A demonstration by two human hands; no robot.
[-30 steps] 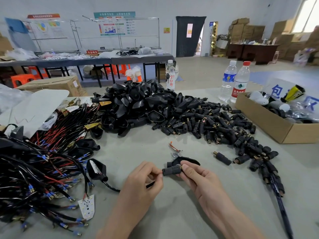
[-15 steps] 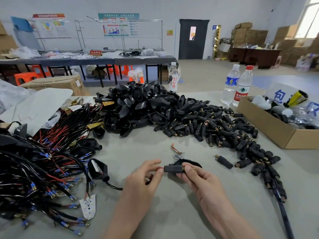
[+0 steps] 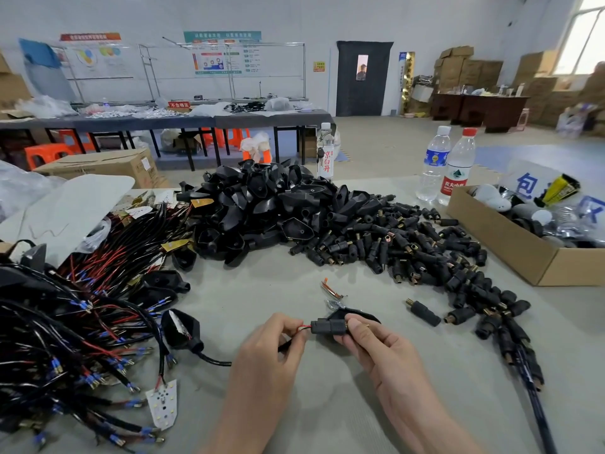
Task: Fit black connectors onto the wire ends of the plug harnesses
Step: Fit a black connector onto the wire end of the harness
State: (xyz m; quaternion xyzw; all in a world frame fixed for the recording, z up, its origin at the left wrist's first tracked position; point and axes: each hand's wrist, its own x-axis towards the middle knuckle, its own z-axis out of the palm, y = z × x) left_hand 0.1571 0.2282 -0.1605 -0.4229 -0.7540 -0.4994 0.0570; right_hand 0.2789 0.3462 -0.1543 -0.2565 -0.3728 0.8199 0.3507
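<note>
a worker at a grey table mates a black connector to a harness lead, stock heaped within arm's reach.

the harness bundle sprawls on the worker's left, a mound of black housings sits beyond, and loose connectors trail off to the right, apparently so each hand can draw from its own side. above the bare patch between them, the right hand has thumb and fingers curled round the connector's right end. the left hand pinches the red and black wires just beside its left end. the short hold probably keeps the thin leads from buckling. whether they are fully seated cannot be told.
</note>
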